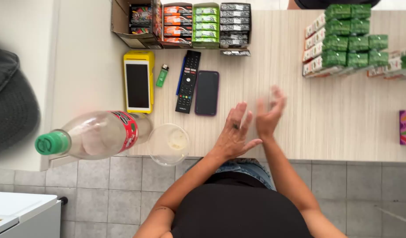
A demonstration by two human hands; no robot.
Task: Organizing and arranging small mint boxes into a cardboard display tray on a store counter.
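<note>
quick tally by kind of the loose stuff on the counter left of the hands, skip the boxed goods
phone: 1
remote: 1
pen: 1
lighter: 1
yellow card terminal: 1
bottle: 1
clear cup: 1
total: 7

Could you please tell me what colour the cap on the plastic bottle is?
The bottle's cap is green, seen clearly in the head view.

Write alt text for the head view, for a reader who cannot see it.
A person's left hand and right hand hover empty, close together, over a pale wooden counter. To their left lie a dark phone, a remote control and a plastic bottle.
</note>
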